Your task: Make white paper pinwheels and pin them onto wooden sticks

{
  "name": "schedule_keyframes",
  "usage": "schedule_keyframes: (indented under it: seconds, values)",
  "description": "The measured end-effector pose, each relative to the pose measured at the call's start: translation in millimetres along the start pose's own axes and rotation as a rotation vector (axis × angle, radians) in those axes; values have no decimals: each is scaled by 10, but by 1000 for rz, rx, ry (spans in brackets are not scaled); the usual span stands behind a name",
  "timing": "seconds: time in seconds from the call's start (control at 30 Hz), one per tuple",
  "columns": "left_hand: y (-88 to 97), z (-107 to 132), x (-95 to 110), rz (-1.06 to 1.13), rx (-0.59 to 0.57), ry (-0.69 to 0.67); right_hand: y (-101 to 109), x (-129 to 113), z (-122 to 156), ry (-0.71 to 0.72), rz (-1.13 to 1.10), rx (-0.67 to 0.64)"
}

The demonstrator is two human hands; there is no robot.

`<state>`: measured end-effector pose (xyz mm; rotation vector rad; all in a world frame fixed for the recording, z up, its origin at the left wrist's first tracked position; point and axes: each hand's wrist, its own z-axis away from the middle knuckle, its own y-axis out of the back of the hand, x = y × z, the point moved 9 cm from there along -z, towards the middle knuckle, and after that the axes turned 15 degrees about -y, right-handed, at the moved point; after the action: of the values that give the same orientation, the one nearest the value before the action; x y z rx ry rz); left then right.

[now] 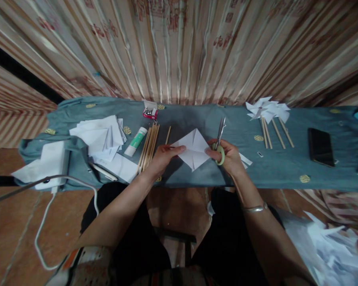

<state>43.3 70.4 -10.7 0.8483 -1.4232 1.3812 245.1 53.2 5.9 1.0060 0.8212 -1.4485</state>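
Note:
Between my hands is a white paper square (194,149), turned so a corner points toward me, with crease or cut lines running in from its corners. My left hand (164,155) pinches its left corner between thumb and fingers. At the opposite corner my right hand (226,155) grips the paper with the thumb. Scissors (220,139) with pale green handles also hang in that right hand, blades pointing up and away from the paper. Just left of my left hand lie several wooden sticks (149,145), with a glue stick (136,141) beside them.
A stack of white paper (100,135) and a white power strip (52,163) lie at the left. A small red box of pins (150,111) stands behind. Paper pinwheels (267,109) and a black phone (320,146) are at the right. A bag of paper scraps (331,246) sits below the table.

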Motion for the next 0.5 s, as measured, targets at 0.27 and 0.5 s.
schedule_keyframes:
  seconds: [0.27,0.5]
  values:
    - [-190,131,-138,202,-64,80,53,-12,-25,77,-132,158]
    - [-157,141,-221,44,18,68,-53,-6,-19,95,-119,171]
